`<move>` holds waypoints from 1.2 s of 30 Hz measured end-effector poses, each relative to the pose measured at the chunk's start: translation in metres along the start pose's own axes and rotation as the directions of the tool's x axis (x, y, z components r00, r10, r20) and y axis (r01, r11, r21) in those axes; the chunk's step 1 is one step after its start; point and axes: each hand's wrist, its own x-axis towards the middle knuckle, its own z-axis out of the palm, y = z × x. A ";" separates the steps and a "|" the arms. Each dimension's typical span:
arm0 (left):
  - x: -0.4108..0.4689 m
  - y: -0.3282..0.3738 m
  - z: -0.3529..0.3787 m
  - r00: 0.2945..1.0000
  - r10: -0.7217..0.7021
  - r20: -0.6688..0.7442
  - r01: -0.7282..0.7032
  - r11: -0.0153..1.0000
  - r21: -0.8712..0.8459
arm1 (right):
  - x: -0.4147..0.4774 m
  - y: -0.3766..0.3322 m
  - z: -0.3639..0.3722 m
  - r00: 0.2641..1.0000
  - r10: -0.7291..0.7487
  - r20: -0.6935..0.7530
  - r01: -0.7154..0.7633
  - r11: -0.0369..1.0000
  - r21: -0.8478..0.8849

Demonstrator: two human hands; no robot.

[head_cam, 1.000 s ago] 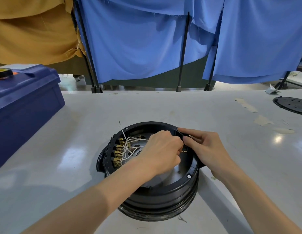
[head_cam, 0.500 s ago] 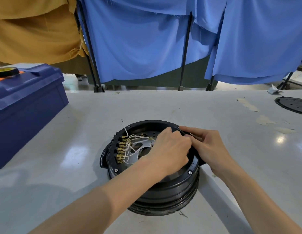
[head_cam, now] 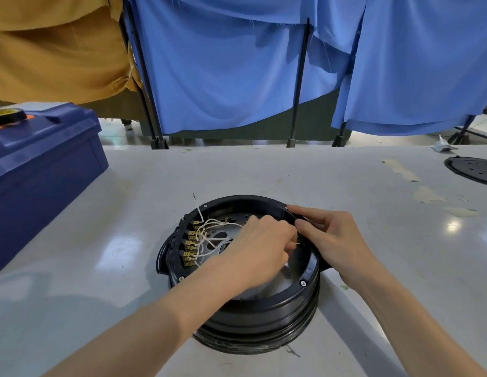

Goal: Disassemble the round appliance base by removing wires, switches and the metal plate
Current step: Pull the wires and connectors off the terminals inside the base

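Head view, item one: round appliance base point(head_cam: 258, 311), black, standing open side up on the pale table point(head_cam: 264, 172), directly in front of you. Inside it: a grey metal plate point(head_cam: 223, 235) with holes, a loose tangle of white wires point(head_cam: 209, 223) over the plate, and a row of brass terminals point(head_cam: 190, 242) along the base's left inner wall, to which the wires run. One wire end sticks up above the base's far left rim. Your left hand point(head_cam: 260, 248) reaches across the base's opening, fingers curled tight at the right inner wall; a small brass piece shows at the fingertips, but whether they pinch it cannot be told. Your right hand point(head_cam: 334, 238) grips the base's far right rim, fingers over the edge, thumb just beside the left knuckles, so that the two hands meet. Left of the base, well apart: a blue toolbox point(head_cam: 41, 164) with a roll of tape point(head_cam: 6, 115) on its lid. Far right of the base: a black perforated disc point(head_cam: 473, 170) lying flat. Beyond the base, past the table edge: blue cloth point(head_cam: 223, 63) and mustard cloth point(head_cam: 54, 44) hung on black poles point(head_cam: 299, 77).
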 end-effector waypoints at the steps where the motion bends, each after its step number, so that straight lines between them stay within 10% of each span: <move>1: -0.001 0.000 -0.001 1.000 -0.022 0.018 0.022 0.999 -0.024 | 0.000 0.000 0.001 1.000 0.001 -0.007 -0.001 1.000 0.000; 13: -0.003 0.005 -0.011 0.996 0.006 0.087 -0.031 0.957 0.287 | -0.005 -0.005 -0.002 1.000 0.020 -0.005 -0.020 0.999 0.026; 19: -0.019 -0.035 -0.032 0.994 -0.079 -0.073 0.069 0.990 -0.125 | -0.004 -0.007 -0.003 0.999 0.041 -0.022 -0.041 0.999 0.010; 25: -0.001 -0.022 -0.045 0.970 -0.186 -0.155 -0.002 0.634 -0.773 | -0.006 -0.009 -0.001 0.999 0.043 -0.010 -0.043 0.999 0.002; 36: 0.001 -0.027 -0.038 0.979 -0.199 -0.054 -0.006 0.236 -0.972 | -0.010 -0.028 0.005 0.991 -0.095 -0.092 0.095 0.995 -0.008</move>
